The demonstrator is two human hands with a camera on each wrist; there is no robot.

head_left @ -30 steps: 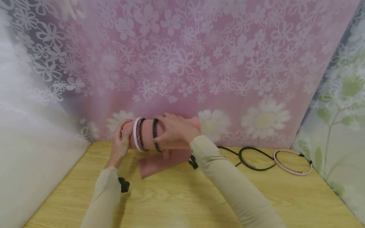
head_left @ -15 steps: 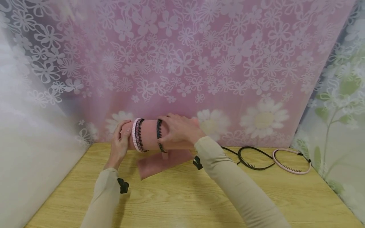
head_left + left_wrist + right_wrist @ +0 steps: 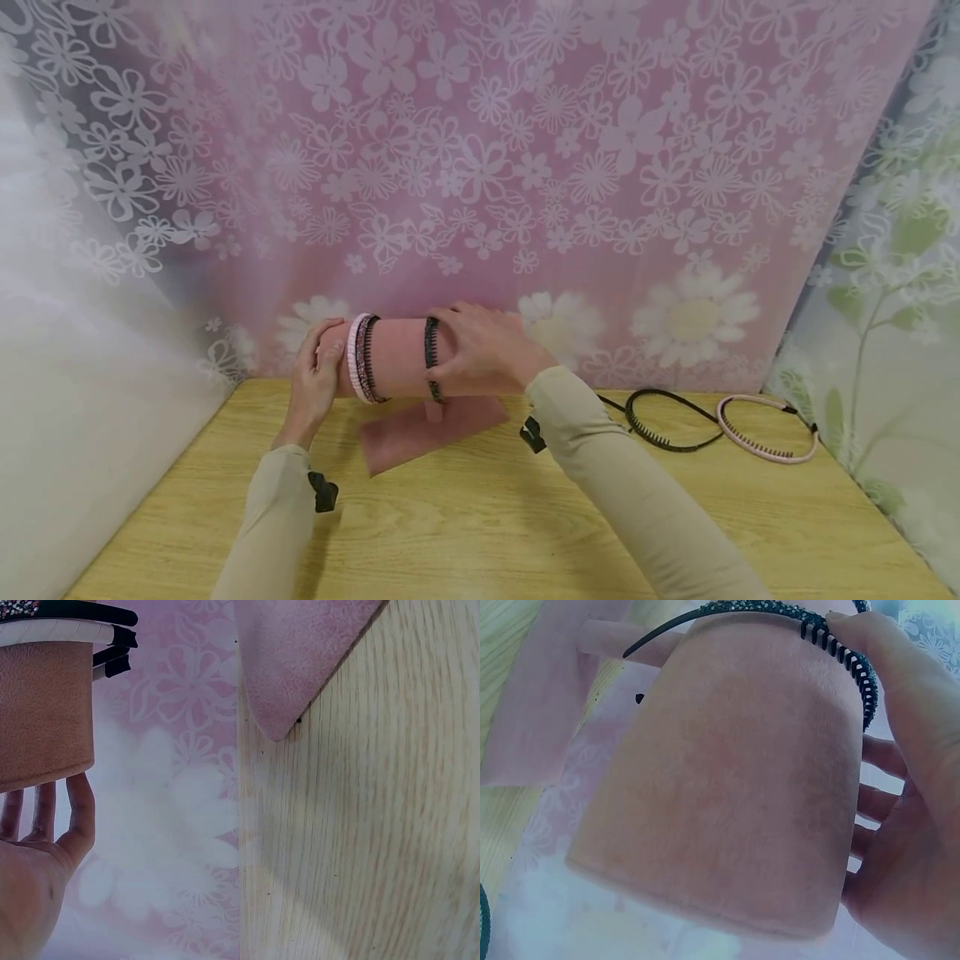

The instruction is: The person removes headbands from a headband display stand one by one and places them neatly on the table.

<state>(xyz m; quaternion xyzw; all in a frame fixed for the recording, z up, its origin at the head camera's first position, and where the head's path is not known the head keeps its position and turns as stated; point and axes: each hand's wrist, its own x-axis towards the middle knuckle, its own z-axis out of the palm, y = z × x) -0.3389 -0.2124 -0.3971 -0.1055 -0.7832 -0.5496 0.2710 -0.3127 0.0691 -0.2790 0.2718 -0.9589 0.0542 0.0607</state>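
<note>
wood-grain tabletop [image 3: 450,533] fills the foreground, carrying a pink display stand [image 3: 401,358] with a padded cylinder raised over its flat base [image 3: 420,437]. the left hand [image 3: 315,383] grips the cylinder's left end, beside a white headband [image 3: 351,358] and a glittery headband [image 3: 362,354] around it. the right hand [image 3: 487,346] grasps a dark sparkly headband [image 3: 431,354], also around the cylinder. off to the right lie a black headband [image 3: 647,436] and a pale pink headband [image 3: 772,457]; behind hangs a pink floral backdrop [image 3: 450,167].
</note>
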